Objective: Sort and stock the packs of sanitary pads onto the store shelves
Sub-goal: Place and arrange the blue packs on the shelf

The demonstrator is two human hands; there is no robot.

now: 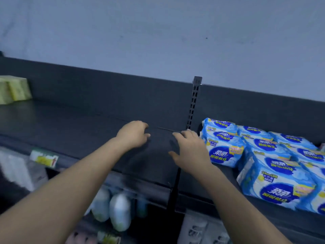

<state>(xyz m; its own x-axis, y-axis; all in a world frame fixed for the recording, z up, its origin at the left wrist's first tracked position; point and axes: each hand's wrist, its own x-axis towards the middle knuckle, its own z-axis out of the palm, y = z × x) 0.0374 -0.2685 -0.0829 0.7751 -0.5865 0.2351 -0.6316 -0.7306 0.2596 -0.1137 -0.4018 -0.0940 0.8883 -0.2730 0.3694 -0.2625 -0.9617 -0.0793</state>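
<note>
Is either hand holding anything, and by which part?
Nothing is held. The left hand and right hand are both over the dark shelf, empty; the blue packs lie beside the right hand, ungripped.

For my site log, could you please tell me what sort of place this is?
Most likely a shop aisle: dark shelving with a slotted upright, blue pad packs stacked on it, and a label on the shelf edge.

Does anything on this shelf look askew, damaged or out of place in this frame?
Only mildly. The blue sanitary pad packs on the right part of the shelf lie tilted and overlapping rather than in neat rows. No visible damage. The left hand and right hand hold nothing.
</note>
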